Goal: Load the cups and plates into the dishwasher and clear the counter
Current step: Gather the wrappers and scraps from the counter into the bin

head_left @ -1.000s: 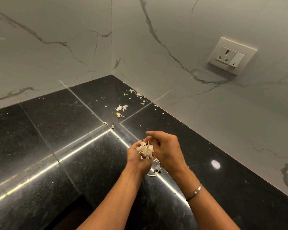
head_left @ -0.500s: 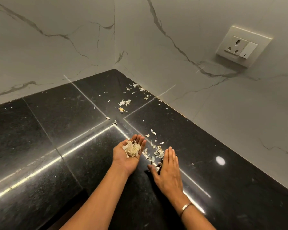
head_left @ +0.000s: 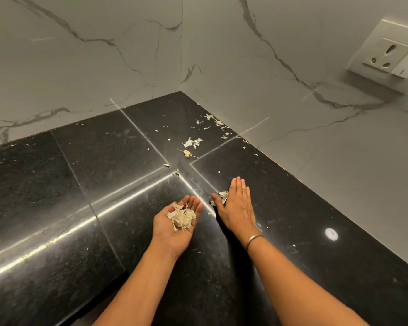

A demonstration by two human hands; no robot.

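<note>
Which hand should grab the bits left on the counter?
The right hand: it lies flat and free on the counter, touching loose peels. The left hand is palm-up, carrying a pile.

Our left hand (head_left: 174, 228) lies palm up over the black counter (head_left: 99, 184), carrying a heap of pale peel scraps (head_left: 181, 217). Our right hand (head_left: 237, 208), a bangle (head_left: 253, 240) on its wrist, lies flat on the counter with straight fingers, touching a small clump of scraps (head_left: 222, 194). Loose scraps (head_left: 192, 143) lie scattered toward the marble corner. A socket (head_left: 390, 56) sits on the right wall.
</note>
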